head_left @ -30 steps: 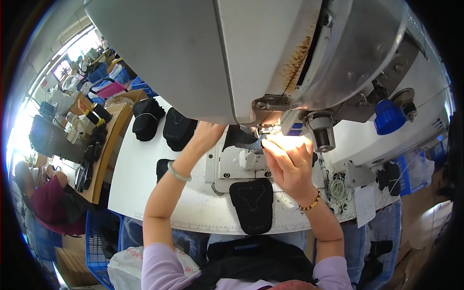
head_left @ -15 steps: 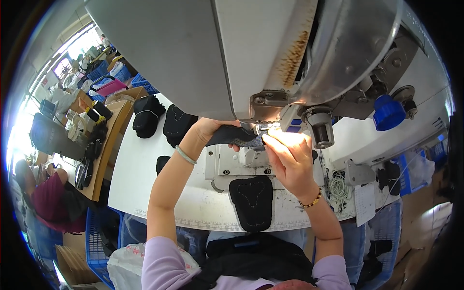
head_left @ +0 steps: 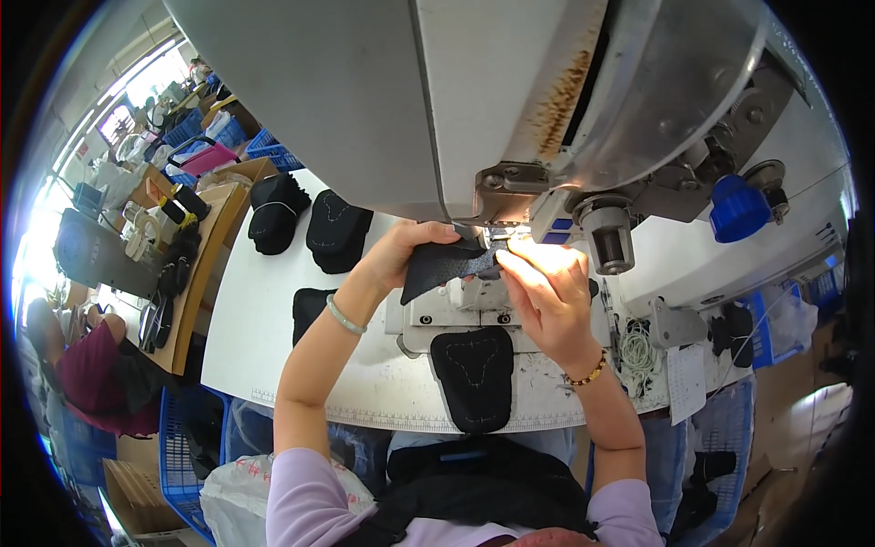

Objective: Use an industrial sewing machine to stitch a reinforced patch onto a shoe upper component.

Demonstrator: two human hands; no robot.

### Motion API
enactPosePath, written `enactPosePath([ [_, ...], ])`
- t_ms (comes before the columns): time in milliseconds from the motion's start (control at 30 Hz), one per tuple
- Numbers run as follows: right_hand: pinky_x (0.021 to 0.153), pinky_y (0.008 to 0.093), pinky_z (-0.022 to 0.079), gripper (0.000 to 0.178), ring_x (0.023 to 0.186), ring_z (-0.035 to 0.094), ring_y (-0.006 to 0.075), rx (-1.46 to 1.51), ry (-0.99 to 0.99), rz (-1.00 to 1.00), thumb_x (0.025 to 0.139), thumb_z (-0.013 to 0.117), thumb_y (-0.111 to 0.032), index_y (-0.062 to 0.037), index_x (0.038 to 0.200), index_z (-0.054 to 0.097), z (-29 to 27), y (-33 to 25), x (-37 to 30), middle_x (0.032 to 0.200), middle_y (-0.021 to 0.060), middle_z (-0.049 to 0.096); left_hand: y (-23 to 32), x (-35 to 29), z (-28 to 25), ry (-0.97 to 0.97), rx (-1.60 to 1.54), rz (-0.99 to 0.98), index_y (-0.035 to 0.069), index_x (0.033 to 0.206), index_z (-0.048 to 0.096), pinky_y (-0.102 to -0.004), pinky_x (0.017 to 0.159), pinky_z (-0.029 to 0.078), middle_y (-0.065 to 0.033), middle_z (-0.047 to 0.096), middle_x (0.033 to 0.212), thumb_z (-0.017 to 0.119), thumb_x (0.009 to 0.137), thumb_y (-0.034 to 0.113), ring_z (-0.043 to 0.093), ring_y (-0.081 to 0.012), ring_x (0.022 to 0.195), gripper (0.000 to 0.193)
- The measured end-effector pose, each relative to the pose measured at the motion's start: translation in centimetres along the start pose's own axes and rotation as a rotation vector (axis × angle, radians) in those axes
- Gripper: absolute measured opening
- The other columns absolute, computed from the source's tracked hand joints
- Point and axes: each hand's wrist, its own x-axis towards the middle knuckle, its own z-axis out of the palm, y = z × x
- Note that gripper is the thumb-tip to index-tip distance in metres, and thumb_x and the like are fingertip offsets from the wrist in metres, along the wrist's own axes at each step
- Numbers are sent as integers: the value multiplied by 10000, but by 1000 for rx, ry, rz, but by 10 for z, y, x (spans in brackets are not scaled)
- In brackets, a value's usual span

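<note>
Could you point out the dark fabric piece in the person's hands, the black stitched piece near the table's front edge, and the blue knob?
Dark fabric piece [head_left: 435, 270]: head view, broad left part.
Black stitched piece [head_left: 472, 378]: head view, middle of upper face.
Blue knob [head_left: 736, 210]: head view, middle of its side.

The table [head_left: 239, 351] has tiny ruler marks [head_left: 374, 419] on its edge; the white bag [head_left: 239, 506] below the table has blurry red letters [head_left: 259, 469].
</note>
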Motion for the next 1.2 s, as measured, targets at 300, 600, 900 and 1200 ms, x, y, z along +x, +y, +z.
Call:
enactPosePath([
  [300,711,258,362,333,808,514,84,-17,-27,-82,737,702,-90,-131,1066,674,1,-15,-2,1110,-21,609,-31,-22,37,363,-67,175,-16,1025,645,-265,727,540,-78,670,922,658,815,114,660,-142,810,247],
  [600,719,256,385,338,812,517,95,-2,-44,-76,728,681,-75,-135,1061,688,0,-15,-4,1117,-29,603,-38,-28,52,457,-96,214,-3,977,642,-271,724,536,-65,662,898,632,846,133,652,-138,807,190],
  [900,726,237,424,367,776,513,99,22,-82,-38,720,658,-28,-150,1063,699,-5,-11,-4,1128,-27,603,-42,-36,64,526,-160,149,14,925,650,-265,724,500,-49,665,876,568,875,166,632,-135,790,180],
  [1200,829,346,430,327,933,574,223,51,-76,-49,685,674,6,-57,1006,679,-9,-9,-3,1042,53,626,-62,-33,67,578,-189,266,22,890,645,-216,663,491,-26,663,842,598,871,159,624,-94,728,146],
])
